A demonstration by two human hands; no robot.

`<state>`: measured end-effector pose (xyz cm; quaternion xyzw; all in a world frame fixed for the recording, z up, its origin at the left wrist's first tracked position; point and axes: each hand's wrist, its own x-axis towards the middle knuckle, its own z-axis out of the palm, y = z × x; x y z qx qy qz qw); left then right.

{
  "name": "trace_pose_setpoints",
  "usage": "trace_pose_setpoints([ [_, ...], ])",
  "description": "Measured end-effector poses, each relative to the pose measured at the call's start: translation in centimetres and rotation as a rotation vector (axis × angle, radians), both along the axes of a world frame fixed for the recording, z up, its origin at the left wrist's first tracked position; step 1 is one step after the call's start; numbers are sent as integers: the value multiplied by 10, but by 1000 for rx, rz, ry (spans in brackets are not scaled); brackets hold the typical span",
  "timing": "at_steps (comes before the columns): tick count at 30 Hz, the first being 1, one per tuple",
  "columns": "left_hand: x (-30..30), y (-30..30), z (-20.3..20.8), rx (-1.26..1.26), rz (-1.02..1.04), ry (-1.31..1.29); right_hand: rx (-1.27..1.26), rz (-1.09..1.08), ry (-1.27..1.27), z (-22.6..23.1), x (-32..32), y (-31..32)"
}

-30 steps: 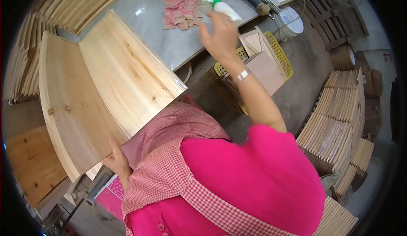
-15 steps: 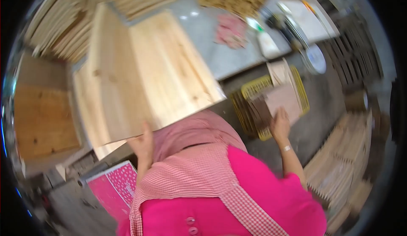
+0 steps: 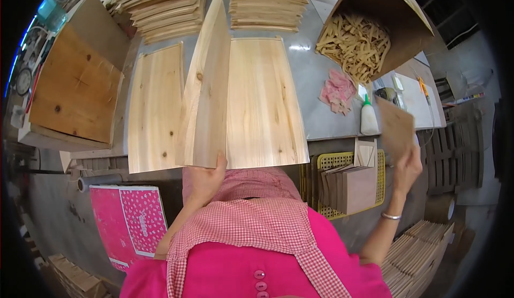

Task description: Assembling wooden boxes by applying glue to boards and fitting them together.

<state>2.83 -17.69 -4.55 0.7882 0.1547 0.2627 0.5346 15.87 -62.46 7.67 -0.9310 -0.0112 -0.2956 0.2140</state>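
My left hand (image 3: 208, 180) grips the near edge of a wooden panel (image 3: 208, 84), thumb on one face. The panel is tilted up between two pale wooden panels lying flat, a left one (image 3: 152, 105) and a right one (image 3: 262, 100). Raised at the right, my right hand (image 3: 408, 164) pinches the lower corner of a thin brown board (image 3: 396, 129), slightly blurred. Below it, a yellow plastic basket (image 3: 380, 185) holds several similar small boards (image 3: 358, 189) on edge.
Stacks of wooden panels (image 3: 166, 6) stand at the table's back. A cardboard box (image 3: 404, 12) of tan curled strips (image 3: 356, 44) lies tipped at back right. Nearer are a pink cloth (image 3: 338, 91) and a white squeeze bottle (image 3: 369, 119). A wooden box (image 3: 77, 86) stands left.
My right hand has lifted a thin board out of the basket, up and to the right. My left hand stays at the panel's edge, and the panel now stands more upright. The view has turned.
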Motion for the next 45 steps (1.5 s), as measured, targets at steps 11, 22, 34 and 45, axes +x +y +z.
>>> trace_pose_setpoints([
  [11, -8, -1, -2, -1, 56, 93, -418, 930, 32, 1, 162, 274],
  [22, -8, 0, -1, 11, 64, 121, -334, 837, -164, -28, 311, 328],
  [34, -10, 2, -8, 216, 45, 50, -370, 879, -153, -35, 315, 339],
  [45, -17, 4, -12, 189, 39, 195, -416, 867, 58, -22, 323, 369],
])
